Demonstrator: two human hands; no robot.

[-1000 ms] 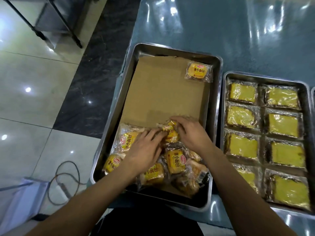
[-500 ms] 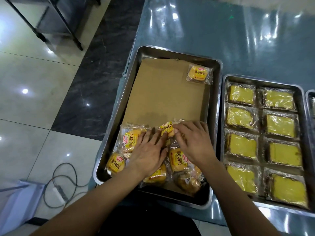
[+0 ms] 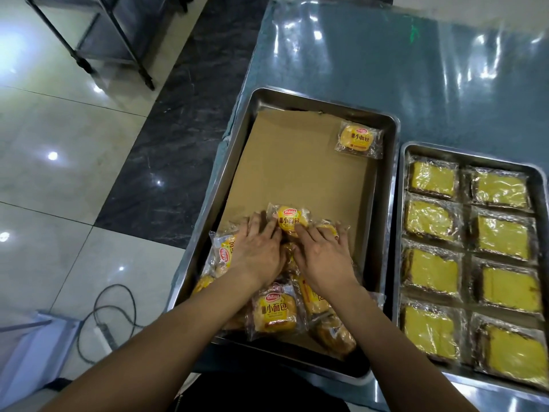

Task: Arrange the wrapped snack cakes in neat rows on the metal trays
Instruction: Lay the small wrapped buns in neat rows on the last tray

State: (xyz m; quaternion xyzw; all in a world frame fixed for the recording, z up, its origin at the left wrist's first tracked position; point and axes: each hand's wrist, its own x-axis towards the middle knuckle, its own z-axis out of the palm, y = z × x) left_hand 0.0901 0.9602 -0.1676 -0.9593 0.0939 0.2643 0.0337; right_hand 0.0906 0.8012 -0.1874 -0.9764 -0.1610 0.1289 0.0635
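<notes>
A metal tray [image 3: 237, 150] lined with brown cardboard [image 3: 297, 168] holds a loose pile of wrapped yellow snack cakes [image 3: 274, 312] at its near end. One wrapped cake [image 3: 358, 139] lies alone in the far right corner. My left hand [image 3: 258, 248] and my right hand [image 3: 323, 254] lie palm down on the pile, side by side, fingers nearly straight. Their fingertips touch another wrapped cake [image 3: 289, 223] at the pile's far edge. A second metal tray [image 3: 398, 233] on the right holds several wrapped yellow cakes [image 3: 432, 178] in two neat columns.
Both trays sit on a table with a blue cover under glossy clear plastic [image 3: 386, 55]. The table's left edge runs beside the cardboard-lined tray. On the tiled floor to the left lie a cable with a power strip [image 3: 104, 331] and the legs of a metal rack [image 3: 118, 40].
Both hands have come closer together on the pile. The cake at their fingertips has moved a little farther onto the bare cardboard and now lies flat, label up.
</notes>
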